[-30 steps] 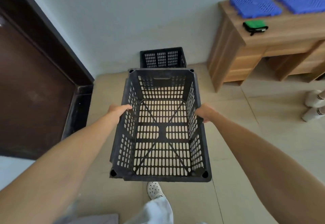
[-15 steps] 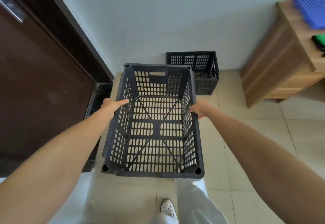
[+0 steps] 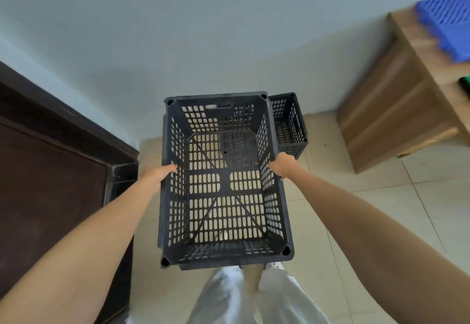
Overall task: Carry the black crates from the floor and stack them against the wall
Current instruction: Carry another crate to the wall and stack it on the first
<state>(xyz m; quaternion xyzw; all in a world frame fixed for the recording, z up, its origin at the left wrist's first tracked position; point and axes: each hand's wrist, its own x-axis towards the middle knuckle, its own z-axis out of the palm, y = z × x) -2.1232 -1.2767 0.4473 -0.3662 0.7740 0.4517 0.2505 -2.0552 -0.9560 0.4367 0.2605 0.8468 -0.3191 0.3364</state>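
Crate (image 3: 223, 186) looks light and stiff; your left hand (image 3: 157, 174) and right hand (image 3: 282, 164) grip its long side rims midway.

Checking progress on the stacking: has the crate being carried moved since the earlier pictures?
Yes. The carried crate has gone forward toward the wall: its far rim is now level with the floor crate, which earlier showed beyond it.
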